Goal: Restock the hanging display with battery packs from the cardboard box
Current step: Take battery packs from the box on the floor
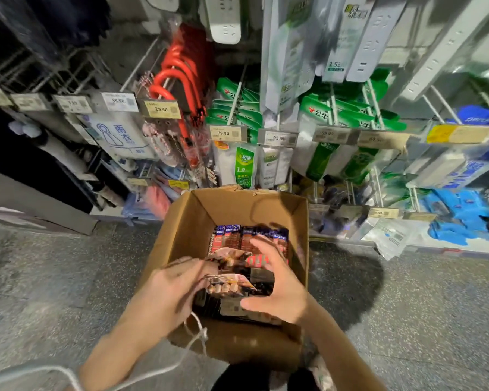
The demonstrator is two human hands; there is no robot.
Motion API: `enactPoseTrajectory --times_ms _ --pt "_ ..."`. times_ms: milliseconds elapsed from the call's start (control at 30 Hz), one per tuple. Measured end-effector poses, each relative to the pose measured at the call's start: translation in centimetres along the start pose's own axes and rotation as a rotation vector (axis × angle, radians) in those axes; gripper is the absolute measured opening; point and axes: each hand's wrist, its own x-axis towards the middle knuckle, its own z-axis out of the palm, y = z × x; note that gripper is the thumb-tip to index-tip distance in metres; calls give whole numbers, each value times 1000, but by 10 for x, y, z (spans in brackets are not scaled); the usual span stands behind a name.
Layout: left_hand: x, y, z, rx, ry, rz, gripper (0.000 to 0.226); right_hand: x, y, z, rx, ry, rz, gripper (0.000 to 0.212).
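An open cardboard box (181,221) stands on the floor in front of me, filled with battery packs (232,239) in red and dark blue card. Both my hands are inside it. My left hand (175,289) pinches a battery pack (229,285) with a row of cells showing, lifted a little above the rest. My right hand (277,286) curls around a bundle of packs (261,277) from the right side, thumb below and fingers above. The hanging display (280,136) with hooks and price tags rises behind the box.
Green and white power strip packs (243,162) hang on pegs above the box. Red umbrella handles (178,71) hang at the left, blue items (460,215) at the lower right. A white cord (192,342) dangles near my left wrist. Speckled floor (54,277) surrounds the box.
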Motion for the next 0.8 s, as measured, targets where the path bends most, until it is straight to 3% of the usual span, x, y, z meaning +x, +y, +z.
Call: enactPoseTrajectory --times_ms 67,167,233,367,500,567,633,733,800 --pt "5 28 -16 -88 23 67 32 -8 -14 -20 150 -139 1 103" --pt "15 62 -30 -164 89 114 15 -32 -31 -38 490 -169 54 90" --pt "23 76 -30 -267 232 72 19 -45 -40 -39 647 -112 -9 67" --pt "41 108 -5 -514 534 -96 45 -75 -71 -38 851 19 -117 49" --pt "60 137 25 -933 709 -281 48 -95 -81 -30 1069 212 -138 66" --pt "66 153 33 -1140 602 -413 55 -102 -83 -27 1101 354 -149 77" --pt "67 161 44 -1213 404 -491 72 -110 -91 -26 1071 482 -183 71" --pt "63 165 63 -1197 197 -381 66 -129 -99 -31 1022 691 -196 61" --pt "61 164 69 -1103 144 -326 65 -145 -100 -34 1016 758 -214 43"
